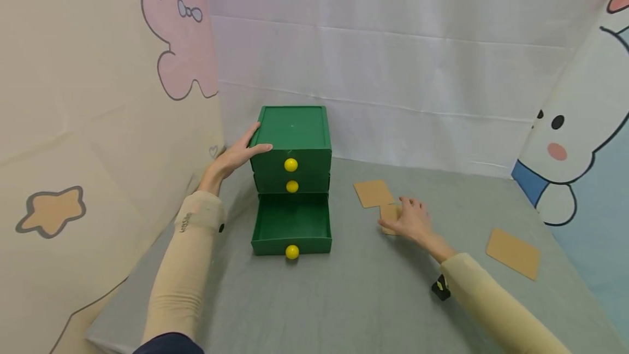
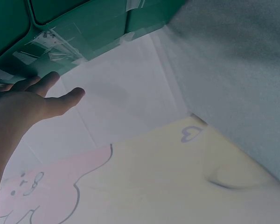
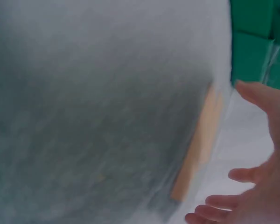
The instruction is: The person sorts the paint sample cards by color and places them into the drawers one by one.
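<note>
A green drawer cabinet with yellow round knobs stands at the back, its bottom drawer pulled out and bare inside. My left hand rests against the cabinet's upper left edge, thumb across the front corner and fingers stretched along the side. In the left wrist view, that hand lies by the taped green side. Over a small brown card is my right hand, its thumb and fingers spread apart. Another brown card lies just behind it. The right wrist view has the hand beside the blurred cards.
A third brown card lies to the right on the grey table cloth. Behind hangs a white curtain; cartoon-printed cloth flanks both sides. A small black device sits under the right wrist.
</note>
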Tool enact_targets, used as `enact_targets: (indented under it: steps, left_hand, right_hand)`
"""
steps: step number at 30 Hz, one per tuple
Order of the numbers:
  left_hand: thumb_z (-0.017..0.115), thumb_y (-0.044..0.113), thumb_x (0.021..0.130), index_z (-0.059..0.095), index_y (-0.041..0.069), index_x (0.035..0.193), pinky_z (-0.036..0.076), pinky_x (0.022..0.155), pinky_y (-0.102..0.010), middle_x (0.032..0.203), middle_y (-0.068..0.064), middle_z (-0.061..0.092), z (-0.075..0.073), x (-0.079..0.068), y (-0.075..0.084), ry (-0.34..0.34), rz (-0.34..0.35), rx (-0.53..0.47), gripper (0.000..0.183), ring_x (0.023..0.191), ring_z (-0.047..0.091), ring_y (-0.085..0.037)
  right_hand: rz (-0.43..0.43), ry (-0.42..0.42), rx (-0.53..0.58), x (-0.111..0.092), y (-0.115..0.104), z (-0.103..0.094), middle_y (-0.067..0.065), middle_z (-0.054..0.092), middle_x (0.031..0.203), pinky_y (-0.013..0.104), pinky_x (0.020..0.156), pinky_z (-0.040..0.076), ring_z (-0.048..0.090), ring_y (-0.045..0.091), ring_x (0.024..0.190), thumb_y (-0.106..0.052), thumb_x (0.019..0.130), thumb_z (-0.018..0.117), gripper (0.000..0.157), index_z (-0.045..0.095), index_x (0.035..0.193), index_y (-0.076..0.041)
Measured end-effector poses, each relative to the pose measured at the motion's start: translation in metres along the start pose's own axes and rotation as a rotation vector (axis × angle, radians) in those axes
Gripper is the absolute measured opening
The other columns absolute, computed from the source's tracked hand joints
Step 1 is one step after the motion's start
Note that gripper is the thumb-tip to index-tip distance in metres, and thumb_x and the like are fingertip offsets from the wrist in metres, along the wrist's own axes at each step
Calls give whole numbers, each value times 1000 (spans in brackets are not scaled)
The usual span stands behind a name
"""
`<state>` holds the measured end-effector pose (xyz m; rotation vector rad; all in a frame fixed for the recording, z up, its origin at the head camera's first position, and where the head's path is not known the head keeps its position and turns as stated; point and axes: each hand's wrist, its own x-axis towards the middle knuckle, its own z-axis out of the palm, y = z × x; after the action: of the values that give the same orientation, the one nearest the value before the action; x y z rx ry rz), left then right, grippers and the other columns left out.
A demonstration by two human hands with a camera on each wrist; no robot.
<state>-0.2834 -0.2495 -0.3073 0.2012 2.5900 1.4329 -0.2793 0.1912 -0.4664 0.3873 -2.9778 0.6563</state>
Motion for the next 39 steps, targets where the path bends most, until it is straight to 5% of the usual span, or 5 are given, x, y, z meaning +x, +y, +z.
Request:
enact_targets:
  steps: [5,12,19,30,39]
  left_hand:
    - [52,40,97,-7,22,157,5,118,-64,164,-3,-13,1,0,0,0,1,0,86,151,-10,-31]
    - [52,40,97,-6,22,157,6,119,-63,164,-3,-12,3,-1,2,3,6,2,85,152,-9,-30]
    - [53,41,96,-6,22,157,5,119,-63,164,-3,-11,2,3,-5,6,17,-1,87,152,-8,-30]
    - [55,55,92,-5,37,155,6,118,-63,163,8,-10,-1,24,-33,46,23,14,89,152,-7,-25]
    - [54,42,96,-7,25,157,4,119,-63,164,-1,-12,-2,6,-8,10,1,-9,88,152,-9,-29]
  right_hand:
    - [86,-153,-61,4,12,-1,41,39,135,68,97,34,37,59,123,-59,73,73,106,29,146,6]
    - [113,-227,-88,3,10,-6,42,41,133,66,95,36,40,57,121,-63,69,74,113,30,143,10]
    - [99,-224,-112,1,10,-7,37,50,123,62,89,38,45,53,113,-63,67,76,109,35,139,8]
    - [82,-228,-110,5,13,-6,36,48,123,59,85,38,44,50,112,-65,65,76,111,36,141,5]
    - [68,-217,-99,8,13,-6,37,44,130,62,87,36,40,52,118,-69,65,74,115,33,146,2]
